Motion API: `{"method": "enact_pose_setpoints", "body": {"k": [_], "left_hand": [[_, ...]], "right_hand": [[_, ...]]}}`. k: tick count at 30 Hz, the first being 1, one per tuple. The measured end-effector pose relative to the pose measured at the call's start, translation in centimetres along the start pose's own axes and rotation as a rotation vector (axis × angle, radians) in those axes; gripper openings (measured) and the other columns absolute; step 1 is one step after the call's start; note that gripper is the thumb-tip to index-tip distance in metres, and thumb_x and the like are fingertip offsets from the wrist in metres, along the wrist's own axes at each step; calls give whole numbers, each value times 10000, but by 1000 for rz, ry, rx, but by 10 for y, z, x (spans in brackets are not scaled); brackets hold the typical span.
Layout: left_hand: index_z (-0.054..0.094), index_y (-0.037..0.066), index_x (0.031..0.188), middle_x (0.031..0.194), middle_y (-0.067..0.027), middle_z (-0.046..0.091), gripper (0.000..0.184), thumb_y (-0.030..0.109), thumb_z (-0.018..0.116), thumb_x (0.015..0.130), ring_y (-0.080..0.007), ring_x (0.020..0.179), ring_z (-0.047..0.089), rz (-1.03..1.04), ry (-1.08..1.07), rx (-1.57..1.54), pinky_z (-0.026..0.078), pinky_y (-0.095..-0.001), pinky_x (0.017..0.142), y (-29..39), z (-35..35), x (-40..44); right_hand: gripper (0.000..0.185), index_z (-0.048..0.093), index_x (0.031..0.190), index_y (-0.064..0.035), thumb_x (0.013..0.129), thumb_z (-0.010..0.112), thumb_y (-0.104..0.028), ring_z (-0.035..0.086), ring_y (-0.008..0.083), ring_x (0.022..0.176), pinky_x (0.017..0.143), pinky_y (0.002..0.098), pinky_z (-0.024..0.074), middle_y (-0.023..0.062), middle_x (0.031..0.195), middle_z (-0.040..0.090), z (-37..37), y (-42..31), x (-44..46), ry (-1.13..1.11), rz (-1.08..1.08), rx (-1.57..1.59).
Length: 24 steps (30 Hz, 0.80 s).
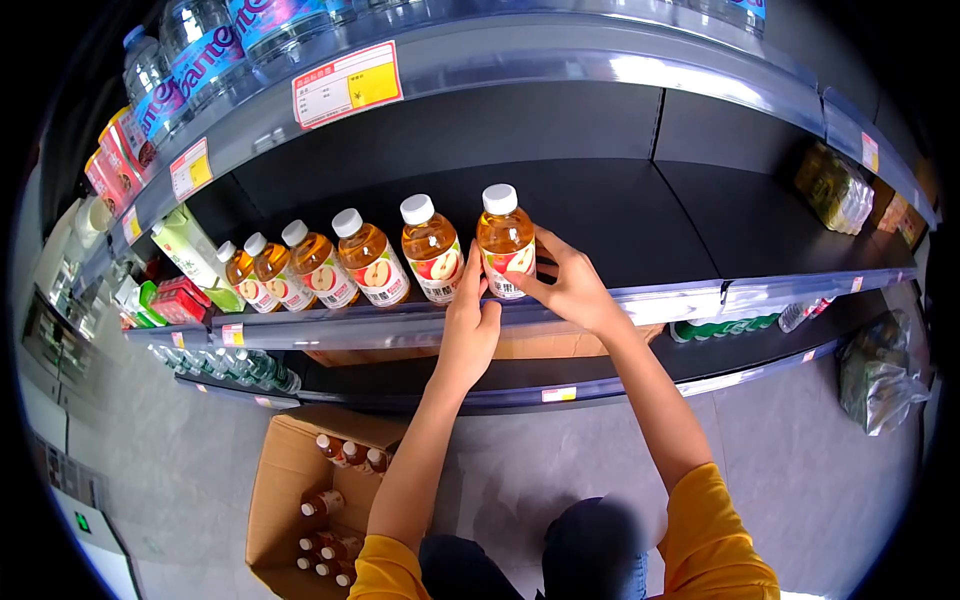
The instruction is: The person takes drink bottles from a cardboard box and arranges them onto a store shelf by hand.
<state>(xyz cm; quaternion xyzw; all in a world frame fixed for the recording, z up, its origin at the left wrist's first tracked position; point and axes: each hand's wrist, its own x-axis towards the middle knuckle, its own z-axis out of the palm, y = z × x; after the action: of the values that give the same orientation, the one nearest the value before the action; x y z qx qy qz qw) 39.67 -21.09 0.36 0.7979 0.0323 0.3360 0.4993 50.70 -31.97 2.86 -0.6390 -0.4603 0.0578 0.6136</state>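
A juice bottle [505,238] with amber liquid, a white cap and an apple label stands upright at the front of the middle shelf. My right hand [568,277] curls round its right side, thumb across the label. On the other side, my left hand [468,322] has its fingers stretched up between this bottle and the neighbouring bottle [432,250]; its fingertips are at the held bottle's left side. More bottles of the same kind [370,258] form a row to the left along the shelf edge.
An open cardboard box [272,500] with several similar bottles sits on the floor at lower left. Large water bottles [205,65] stand on the upper shelf [520,50]. Wrapped goods [835,190] lie at far right, and a plastic bag [880,375] rests below them.
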Motion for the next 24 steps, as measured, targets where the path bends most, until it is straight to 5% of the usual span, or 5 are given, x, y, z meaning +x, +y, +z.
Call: {"method": "enact_pose_setpoints", "body": {"k": [13, 16, 17, 20, 24], "left_hand": [[223, -7, 1364, 1342, -219, 351, 603, -35, 425, 797, -325, 1238, 369, 34, 17, 66, 306, -359, 1013, -4, 0, -8], [237, -13, 1356, 1341, -224, 349, 599, -21, 445, 795, -321, 1257, 342, 37, 2, 79, 287, -346, 1022, -4, -3, -14], [284, 34, 1354, 1361, -124, 368, 572, -63, 447, 814, -216, 1231, 392, 64, 57, 115, 297, -315, 1024, -5, -4, -19], [425, 25, 1248, 1254, -120, 487, 431, -41, 473, 825, -209, 1166, 462, 70, 79, 127, 350, -304, 966, 16, -25, -43], [532, -1, 1132, 1063, -92, 613, 280, -14, 482, 857, -165, 1022, 555, -53, 126, 58, 402, -271, 894, 29, -71, -79]], "right_hand": [[581, 432, 1202, 72, 708, 698, -77, 585, 295, 994, 825, 334, 506, 227, 1094, 557, 4, 4, -9, 28, -11, -163], [621, 414, 1218, 75, 704, 709, -113, 532, 312, 1081, 893, 363, 447, 236, 1152, 525, 3, 7, -11, 95, -119, -219], [652, 401, 1237, 60, 703, 718, -139, 477, 314, 1144, 946, 374, 388, 236, 1206, 480, 0, 11, -12, 195, -217, -451], [528, 418, 1222, 26, 767, 656, -97, 514, 254, 1052, 889, 346, 404, 171, 1185, 482, 3, -22, -23, 465, -311, -333], [424, 454, 1153, 23, 772, 627, -44, 535, 200, 970, 808, 311, 437, 157, 1138, 501, 48, -46, -31, 391, -448, -153]]}}
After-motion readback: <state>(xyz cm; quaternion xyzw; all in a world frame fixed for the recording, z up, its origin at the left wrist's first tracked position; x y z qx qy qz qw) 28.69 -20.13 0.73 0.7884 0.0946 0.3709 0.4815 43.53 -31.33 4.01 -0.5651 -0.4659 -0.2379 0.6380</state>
